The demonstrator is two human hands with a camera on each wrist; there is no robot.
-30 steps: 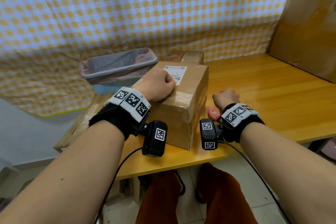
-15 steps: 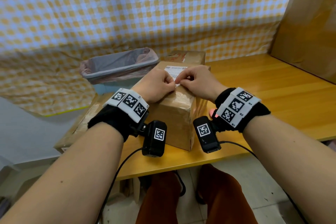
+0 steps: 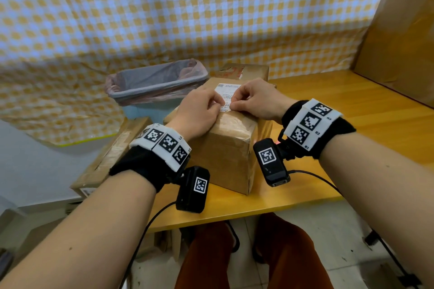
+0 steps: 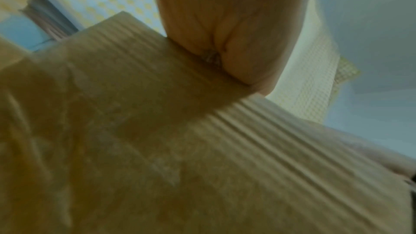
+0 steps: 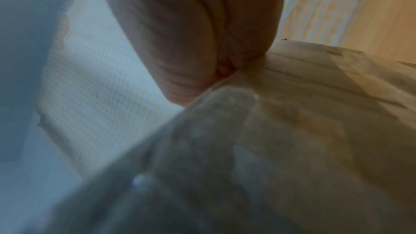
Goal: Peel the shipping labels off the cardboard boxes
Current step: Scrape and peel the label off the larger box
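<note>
A taped cardboard box [image 3: 225, 155] stands on the wooden table [image 3: 340, 105], with a white shipping label [image 3: 229, 89] stuck on its top. My left hand [image 3: 219, 104] rests on the box top as a curled fist, knuckles at the label's near left edge. My right hand [image 3: 233, 106] has thumb and forefinger pinched together at the label's near edge. The label lies flat on the box. Both wrist views are blurred: the left shows the heel of my left hand [image 4: 229, 24] on the box [image 4: 180, 131], the right shows my right hand [image 5: 191, 33] on its taped edge [image 5: 315, 113].
A bin with a pink liner [image 3: 155, 80] stands behind the box on the left. A second box [image 3: 244, 69] sits just behind, and a flat box [image 3: 110, 157] lies at the table's left end. A large cardboard sheet [image 3: 404, 37] leans at the right.
My right hand rose from the table beside the box onto the box top and closed its fingertips at the label's near edge. The left fist stayed where it was.
</note>
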